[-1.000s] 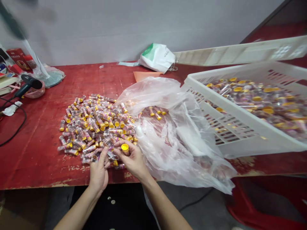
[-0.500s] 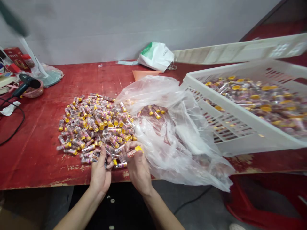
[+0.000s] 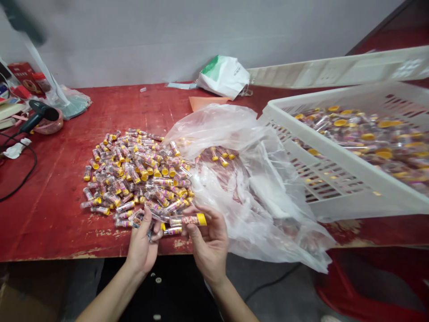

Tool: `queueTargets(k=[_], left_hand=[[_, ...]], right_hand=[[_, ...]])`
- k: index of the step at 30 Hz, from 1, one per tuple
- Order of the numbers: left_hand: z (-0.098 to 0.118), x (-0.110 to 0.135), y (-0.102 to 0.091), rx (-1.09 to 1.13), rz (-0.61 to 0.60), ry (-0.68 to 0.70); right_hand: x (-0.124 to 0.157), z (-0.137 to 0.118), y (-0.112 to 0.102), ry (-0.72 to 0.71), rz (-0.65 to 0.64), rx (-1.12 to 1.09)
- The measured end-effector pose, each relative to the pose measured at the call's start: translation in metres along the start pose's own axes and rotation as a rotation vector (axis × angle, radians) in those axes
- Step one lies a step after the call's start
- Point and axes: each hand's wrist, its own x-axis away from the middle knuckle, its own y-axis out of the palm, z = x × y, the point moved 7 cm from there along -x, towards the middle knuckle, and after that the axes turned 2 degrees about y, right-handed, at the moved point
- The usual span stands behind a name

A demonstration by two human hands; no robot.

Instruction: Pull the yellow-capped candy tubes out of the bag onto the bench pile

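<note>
A small clear tube with a yellow cap and a red-and-white printed label lies level in my right hand, pinched between thumb and fingers. Its clear end points toward my left hand, whose fingers are closed around small printed pieces, too small and partly covered to name. Just beyond both hands spreads a heap of similar yellow-capped tubes on the red table. To the right of the heap is a crumpled clear plastic bag, with several tubes near its mouth.
A white slotted crate full of capped tubes stands at the right. Behind the bag lie a white-and-green packet and an orange sheet. A hair dryer with its cord and a lamp stand are at the left.
My right hand has turned and moved right, bringing the tube from tilted to level, with its label now facing me. My left hand stays nearly in place. The view has shifted slightly.
</note>
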Motion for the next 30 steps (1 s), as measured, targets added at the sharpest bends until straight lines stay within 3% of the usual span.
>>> queueTargets(k=[4, 8, 18, 20, 23, 30], left_hand=[[-0.006, 0.001, -0.001, -0.059, -0.018, -0.034], [-0.007, 0.001, -0.002, -0.131, -0.018, -0.008], [-0.002, 0.008, -0.011, -0.218, 0.000, -0.008], [-0.006, 0.010, -0.010, -0.220, -0.013, -0.051], [-0.012, 0.014, -0.007, -0.244, -0.046, -0.083], [-0.017, 0.020, -0.008, -0.283, -0.037, -0.043]], right_hand=[[0.000, -0.010, 0.002, -0.147, -0.010, 0.086], [0.003, -0.021, 0.005, -0.342, -0.108, 0.177], [0.023, -0.031, 0.014, -0.398, -0.667, 0.412], [0.026, -0.028, 0.013, -0.382, -0.629, 0.407], [0.025, -0.020, 0.011, -0.330, -0.461, 0.449], [0.013, -0.010, 0.012, -0.334, -0.211, 0.324]])
